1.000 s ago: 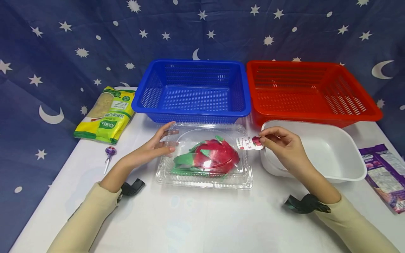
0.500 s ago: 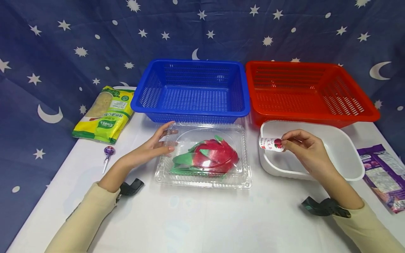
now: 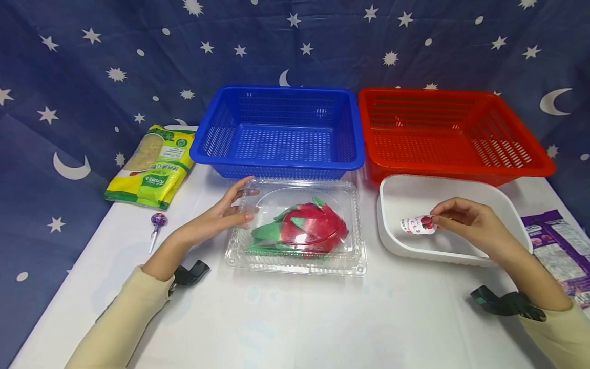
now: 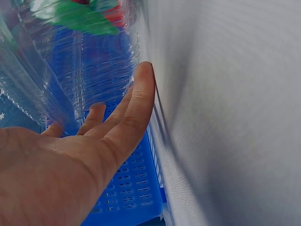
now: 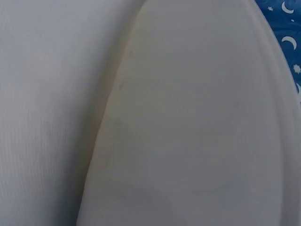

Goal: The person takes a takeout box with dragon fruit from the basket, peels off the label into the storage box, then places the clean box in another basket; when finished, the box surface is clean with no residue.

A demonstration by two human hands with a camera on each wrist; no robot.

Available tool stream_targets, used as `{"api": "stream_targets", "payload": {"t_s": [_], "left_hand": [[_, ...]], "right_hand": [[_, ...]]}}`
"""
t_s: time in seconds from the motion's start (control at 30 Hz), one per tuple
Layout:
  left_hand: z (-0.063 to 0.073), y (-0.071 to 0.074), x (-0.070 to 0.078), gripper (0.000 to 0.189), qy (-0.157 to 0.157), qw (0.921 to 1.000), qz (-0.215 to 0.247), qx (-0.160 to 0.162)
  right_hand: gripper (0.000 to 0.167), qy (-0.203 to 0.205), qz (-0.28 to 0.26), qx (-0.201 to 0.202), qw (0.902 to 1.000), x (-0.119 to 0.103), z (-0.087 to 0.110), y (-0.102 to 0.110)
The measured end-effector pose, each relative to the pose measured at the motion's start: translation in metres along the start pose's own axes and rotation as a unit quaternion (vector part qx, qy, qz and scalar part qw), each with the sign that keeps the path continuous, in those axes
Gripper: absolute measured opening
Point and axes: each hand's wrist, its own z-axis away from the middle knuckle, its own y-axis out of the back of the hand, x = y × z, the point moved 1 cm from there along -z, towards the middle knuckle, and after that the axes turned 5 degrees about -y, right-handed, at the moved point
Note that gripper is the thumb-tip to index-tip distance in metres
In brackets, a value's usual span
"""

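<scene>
In the head view a clear plastic clamshell box (image 3: 295, 264) holds a red and green dragon fruit (image 3: 309, 228), perhaps a toy. My left hand (image 3: 216, 218) lies against the box's left side, fingers fairly straight. From the left wrist view, the fingertips are right at the ribbed wall of the box. On the right, my right hand (image 3: 479, 225) pinches a small white label (image 3: 417, 224), printed with red fruit and writing, between thumb and fingers. That label hangs over the white plastic tub (image 3: 387, 228). The right wrist view shows only the tub, not the hand.
Behind the box stands a blue basket (image 3: 276, 166), beside a red basket (image 3: 465, 169). A yellow Knorr bag (image 3: 154, 169) and a lollipop (image 3: 158, 220) lie at left. A purple package (image 3: 557, 251) lies at the right edge. A starry cloth (image 3: 258, 31) hangs behind.
My right hand has carried the label rightward from beside the clamshell box, past the tub's left rim, to over its inside. The left hand and the box have stayed put.
</scene>
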Motion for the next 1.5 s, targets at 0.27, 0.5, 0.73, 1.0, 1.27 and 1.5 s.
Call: {"api": "stream_targets", "payload": {"t_s": [0.27,0.5,0.73,1.0,1.27,1.5], "left_hand": [[-0.002,-0.002,0.000,0.080,0.003,1.0000,0.004,-0.003],[-0.003,-0.002,0.001,0.080,-0.003,1.0000,0.005,-0.008],[-0.003,-0.001,0.003,0.079,-0.005,1.0000,-0.002,-0.003],[-0.003,-0.002,0.006,0.080,-0.006,1.0000,-0.003,-0.001],[-0.003,-0.001,0.005,0.080,-0.008,1.0000,-0.004,-0.003],[-0.001,0.001,0.001,0.079,-0.003,1.0000,-0.001,0.001]], "right_hand": [[0.013,-0.036,0.065,-0.005,0.9972,0.010,-0.004,0.013],[0.012,-0.041,0.089,0.021,0.9950,0.020,-0.008,0.022],[0.019,-0.029,0.159,0.026,0.9865,0.019,-0.010,0.025],[0.019,-0.069,0.208,-0.012,0.9755,0.020,-0.013,0.021],[0.024,-0.075,0.202,-0.007,0.9766,0.016,-0.010,0.022],[0.019,-0.025,0.196,0.020,0.9800,0.013,-0.008,0.019]]}}
